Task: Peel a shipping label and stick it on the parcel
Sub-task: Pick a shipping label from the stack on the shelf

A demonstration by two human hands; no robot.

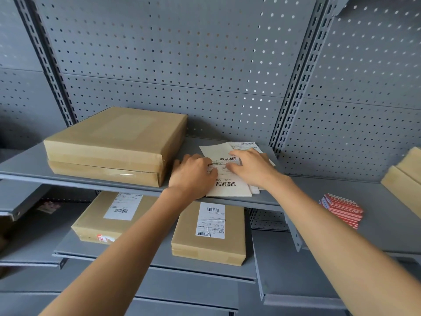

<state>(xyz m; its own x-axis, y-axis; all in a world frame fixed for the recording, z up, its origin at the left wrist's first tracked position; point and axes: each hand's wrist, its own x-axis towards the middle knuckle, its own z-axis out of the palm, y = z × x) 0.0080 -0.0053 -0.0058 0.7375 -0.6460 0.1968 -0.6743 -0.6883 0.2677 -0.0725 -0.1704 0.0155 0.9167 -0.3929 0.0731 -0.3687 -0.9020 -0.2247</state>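
**Both hands on label sheets, upper shelf**

Left hand (193, 176) and right hand (251, 167) lay flat, fingers spread, pressing the top shipping label (224, 176) of a loose stack on the grey shelf (32, 163); nothing gripped. Unlabelled parcel (118, 137) sat just left, atop another box.

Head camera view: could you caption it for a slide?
Both hands work a label sheet beside stacked parcels.

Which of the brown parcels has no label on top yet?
The top parcel of the stack on the upper shelf, left of both hands. The two parcels on the lower shelf already carry white labels.
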